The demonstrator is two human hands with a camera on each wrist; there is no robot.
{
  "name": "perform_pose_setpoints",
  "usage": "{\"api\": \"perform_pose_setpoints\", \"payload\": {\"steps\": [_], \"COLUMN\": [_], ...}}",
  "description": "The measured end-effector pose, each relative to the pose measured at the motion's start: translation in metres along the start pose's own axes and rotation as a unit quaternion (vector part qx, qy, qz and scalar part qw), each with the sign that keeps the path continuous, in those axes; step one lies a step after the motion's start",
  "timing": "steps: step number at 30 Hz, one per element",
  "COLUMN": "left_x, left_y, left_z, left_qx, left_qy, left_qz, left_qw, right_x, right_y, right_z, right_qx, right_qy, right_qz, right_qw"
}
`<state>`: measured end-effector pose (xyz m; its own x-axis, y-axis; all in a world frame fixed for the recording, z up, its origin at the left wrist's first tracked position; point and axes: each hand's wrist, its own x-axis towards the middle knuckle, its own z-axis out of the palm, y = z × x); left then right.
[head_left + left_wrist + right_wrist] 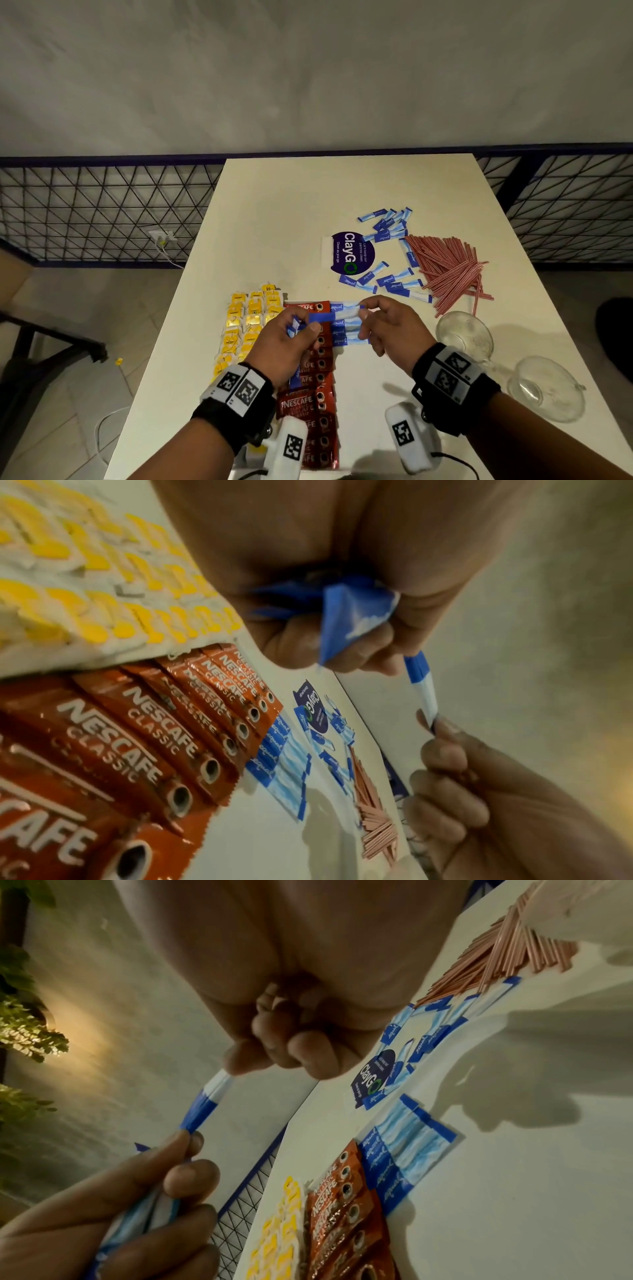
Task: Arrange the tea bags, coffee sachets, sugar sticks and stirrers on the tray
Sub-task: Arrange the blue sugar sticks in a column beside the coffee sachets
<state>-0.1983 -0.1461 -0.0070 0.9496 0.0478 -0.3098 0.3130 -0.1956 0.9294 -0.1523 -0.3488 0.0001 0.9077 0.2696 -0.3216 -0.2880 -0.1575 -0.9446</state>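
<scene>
My left hand [301,325] grips a bundle of blue sugar sticks [352,610] above the coffee row. One sugar stick [337,316] spans between both hands: my left thumb pinches its dark blue end, and my right hand [368,313] pinches its white end [219,1083]. Below lie yellow tea bags [246,325], a column of red Nescafé sachets [315,404] and a short row of sugar sticks [344,331], side by side on the white tray [247,460]. Loose sugar sticks [394,281] and a heap of red stirrers [452,270] lie on the table beyond my right hand.
Two empty glass cups [466,334] [544,387] stand right of my right wrist. A purple ClayGo sticker [352,253] is on the white table [274,222]. A black wire fence [102,205] runs behind the table's far edge.
</scene>
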Motion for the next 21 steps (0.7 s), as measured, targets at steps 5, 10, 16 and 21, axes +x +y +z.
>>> {"api": "perform_pose_setpoints", "payload": {"steps": [5, 10, 16, 21], "left_x": [-0.001, 0.005, 0.01, 0.009], "left_y": [0.004, 0.007, 0.006, 0.011], "left_z": [0.0, -0.004, -0.001, 0.005], "left_qx": [-0.149, -0.237, -0.044, -0.074], "left_qy": [-0.009, 0.002, 0.073, 0.068], "left_qz": [-0.076, -0.111, -0.004, -0.006], "left_qw": [0.986, 0.965, 0.996, 0.995], "right_x": [0.0, 0.001, 0.002, 0.003], "right_y": [0.001, 0.003, 0.003, 0.006], "right_z": [-0.002, -0.001, 0.002, 0.002], "right_qx": [0.046, -0.007, 0.073, 0.111], "right_qy": [0.021, 0.002, 0.0, 0.012], "right_qz": [-0.048, -0.055, 0.01, 0.041], "right_qw": [0.998, 0.998, 0.997, 0.993]}}
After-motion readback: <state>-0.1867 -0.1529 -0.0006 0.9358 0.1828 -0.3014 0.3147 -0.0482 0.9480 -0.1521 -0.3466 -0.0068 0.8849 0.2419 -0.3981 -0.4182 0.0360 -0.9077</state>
